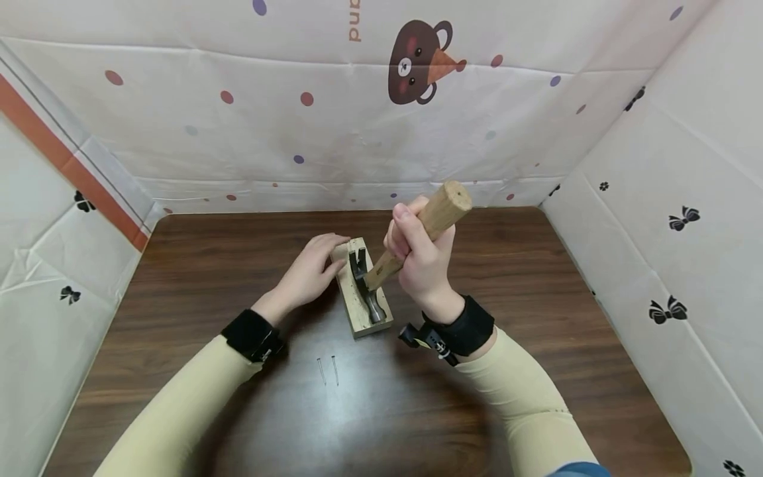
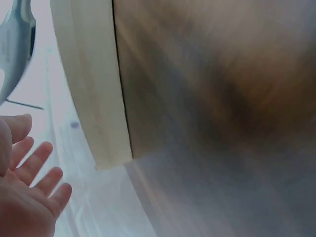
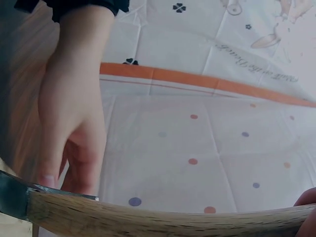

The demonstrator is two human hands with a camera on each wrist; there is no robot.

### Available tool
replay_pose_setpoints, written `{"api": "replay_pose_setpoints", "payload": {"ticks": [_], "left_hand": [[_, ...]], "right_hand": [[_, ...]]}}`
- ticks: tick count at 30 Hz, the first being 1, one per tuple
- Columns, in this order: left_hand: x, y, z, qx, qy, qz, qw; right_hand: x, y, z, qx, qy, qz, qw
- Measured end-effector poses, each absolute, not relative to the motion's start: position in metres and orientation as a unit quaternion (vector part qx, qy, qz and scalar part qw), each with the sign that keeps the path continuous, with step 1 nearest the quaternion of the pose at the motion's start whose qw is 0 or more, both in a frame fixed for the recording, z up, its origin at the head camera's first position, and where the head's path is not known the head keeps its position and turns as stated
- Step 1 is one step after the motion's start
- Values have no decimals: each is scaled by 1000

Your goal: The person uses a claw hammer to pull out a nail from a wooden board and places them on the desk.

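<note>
A claw hammer (image 1: 384, 267) with a dark metal head and thick wooden handle is gripped by my right hand (image 1: 424, 262). Its head overlaps a pale wooden block (image 1: 360, 322) in the head view. My left hand (image 1: 306, 270) is at the block's far left end, fingertips at the edge and thumb by the side. The left wrist view shows those fingers (image 2: 34, 163) loosely spread, near the block's side (image 2: 94, 84). A thin dark rod (image 2: 24, 104) shows there below the hammer head (image 2: 15, 44). Across the right wrist view runs the wooden handle (image 3: 158, 218).
Two loose nails (image 1: 321, 371) lie side by side on the brown wooden table (image 1: 477, 424), nearer me than the block. White patterned sheets (image 1: 268, 132) stand behind the table and along both sides.
</note>
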State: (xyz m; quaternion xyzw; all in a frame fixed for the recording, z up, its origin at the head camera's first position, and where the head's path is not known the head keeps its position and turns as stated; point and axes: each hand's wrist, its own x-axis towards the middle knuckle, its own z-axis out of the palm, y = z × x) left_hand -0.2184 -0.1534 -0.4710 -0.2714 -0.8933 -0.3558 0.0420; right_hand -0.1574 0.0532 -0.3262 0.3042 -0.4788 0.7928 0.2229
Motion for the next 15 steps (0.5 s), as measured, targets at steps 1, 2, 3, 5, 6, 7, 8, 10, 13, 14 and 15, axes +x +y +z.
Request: {"api": "replay_pose_setpoints", "payload": {"ticks": [1, 2, 3, 5, 6, 7, 8, 10, 13, 14, 15], "left_hand": [[-213, -154, -470, -277, -889, -361, 45], [-207, -156, -469, -282, -884, -369, 49], [-201, -157, -468, -287, -879, -377, 54], [-192, -158, -466, -292, -871, -391, 59], [-187, -159, -464, -293, -867, -398, 61], [-183, -159, -464, -293, -865, -403, 63], [-180, -160, -463, -293, -863, -407, 64], [-175, -161, -463, -290, -861, -414, 64], [-170, -162, -463, -286, -858, -421, 70], [-168, -162, -463, -286, -856, -425, 74], [-168, -163, -464, -287, -854, -427, 79]], "right_hand": [[-156, 54, -325, 305, -478, 795, 219], [-154, 54, -324, 305, -476, 796, 214], [-152, 54, -323, 306, -476, 798, 209], [-147, 55, -320, 306, -473, 801, 200], [-145, 55, -318, 306, -472, 803, 195], [-142, 56, -317, 306, -471, 805, 190], [-140, 56, -315, 307, -471, 806, 185], [-135, 57, -312, 310, -470, 807, 176], [-128, 57, -309, 318, -469, 807, 165], [-126, 57, -309, 321, -470, 806, 162], [-124, 57, -308, 324, -470, 805, 160]]}}
